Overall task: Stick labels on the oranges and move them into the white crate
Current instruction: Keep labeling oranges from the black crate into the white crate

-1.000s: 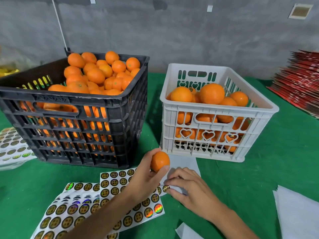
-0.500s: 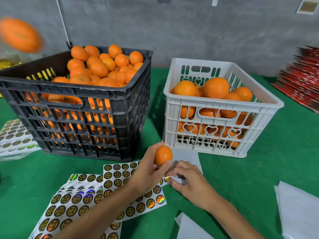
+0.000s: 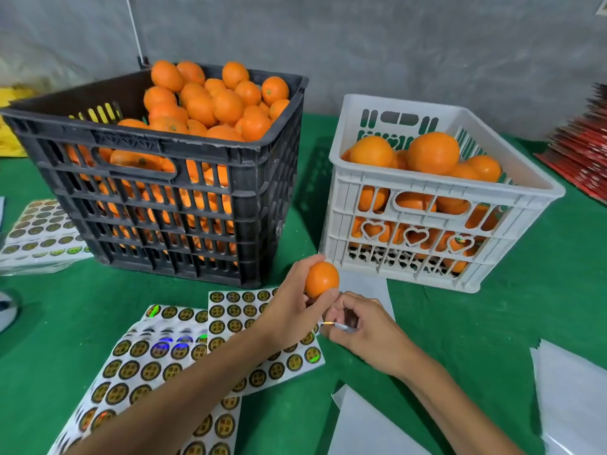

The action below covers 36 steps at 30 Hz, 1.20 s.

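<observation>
Orange fruit (image 3: pixel 321 279) gripped in raised left hand (image 3: pixel 289 310); right hand (image 3: pixel 364 326) fingers pinch a label (image 3: pixel 328 323).

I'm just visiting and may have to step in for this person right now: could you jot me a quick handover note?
Left hand: grips one orange above the sticker sheets.
Right hand: pinches a label just below that orange, not yet stuck on.
Black crate: heaped with oranges awaiting labels.
White crate: partly filled.
Done: some oranges moved across.
Left: stick this label, drop the orange into the white crate, repeat for the rest.
</observation>
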Each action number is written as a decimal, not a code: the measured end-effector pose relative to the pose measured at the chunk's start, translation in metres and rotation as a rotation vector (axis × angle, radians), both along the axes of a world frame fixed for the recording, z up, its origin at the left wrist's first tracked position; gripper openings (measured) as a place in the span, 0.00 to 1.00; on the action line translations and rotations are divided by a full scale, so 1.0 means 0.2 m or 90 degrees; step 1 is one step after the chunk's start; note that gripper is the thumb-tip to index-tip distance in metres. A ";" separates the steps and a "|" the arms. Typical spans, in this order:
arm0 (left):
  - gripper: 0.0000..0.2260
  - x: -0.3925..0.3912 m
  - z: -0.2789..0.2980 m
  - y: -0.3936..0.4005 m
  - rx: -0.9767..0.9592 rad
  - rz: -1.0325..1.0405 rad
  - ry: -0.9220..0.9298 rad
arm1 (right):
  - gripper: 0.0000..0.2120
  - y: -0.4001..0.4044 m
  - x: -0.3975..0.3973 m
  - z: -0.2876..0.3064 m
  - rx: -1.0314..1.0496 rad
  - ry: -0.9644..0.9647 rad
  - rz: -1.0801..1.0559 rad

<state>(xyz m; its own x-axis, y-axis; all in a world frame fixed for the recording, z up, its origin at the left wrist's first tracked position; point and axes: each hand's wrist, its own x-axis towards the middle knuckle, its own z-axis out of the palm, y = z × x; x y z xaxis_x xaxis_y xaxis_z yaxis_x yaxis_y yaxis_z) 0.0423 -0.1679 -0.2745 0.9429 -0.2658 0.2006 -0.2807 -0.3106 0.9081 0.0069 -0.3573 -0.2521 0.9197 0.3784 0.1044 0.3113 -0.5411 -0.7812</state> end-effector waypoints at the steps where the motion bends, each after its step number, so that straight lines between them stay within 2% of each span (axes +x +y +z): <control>1: 0.28 0.00 0.00 0.00 -0.001 0.000 -0.006 | 0.08 0.00 0.00 0.00 0.010 -0.003 0.005; 6: 0.30 -0.01 0.00 0.00 0.013 -0.001 -0.003 | 0.08 -0.01 -0.01 0.02 0.058 0.083 0.008; 11: 0.29 -0.01 0.01 0.00 0.018 0.000 -0.017 | 0.07 -0.01 0.01 0.03 0.035 0.116 0.004; 14: 0.30 -0.01 0.00 0.00 0.019 -0.002 -0.021 | 0.06 -0.01 0.02 0.03 -0.018 0.082 0.003; 18: 0.29 -0.01 0.00 0.01 0.009 -0.010 -0.018 | 0.07 -0.02 0.01 0.02 -0.018 0.031 0.020; 22: 0.28 0.00 0.00 0.02 -0.031 -0.026 -0.015 | 0.10 -0.07 0.00 0.01 -0.112 -0.064 0.002; 24: 0.27 0.00 0.00 0.02 -0.047 -0.026 -0.010 | 0.11 -0.07 -0.01 0.01 -0.111 -0.082 -0.004; 28: 0.25 -0.02 0.03 0.04 -0.081 -0.023 0.023 | 0.06 -0.06 -0.02 0.02 -0.094 -0.124 -0.025; 36: 0.26 0.00 0.03 0.12 -0.018 -0.095 0.051 | 0.10 -0.12 -0.04 0.02 -0.122 -0.088 -0.008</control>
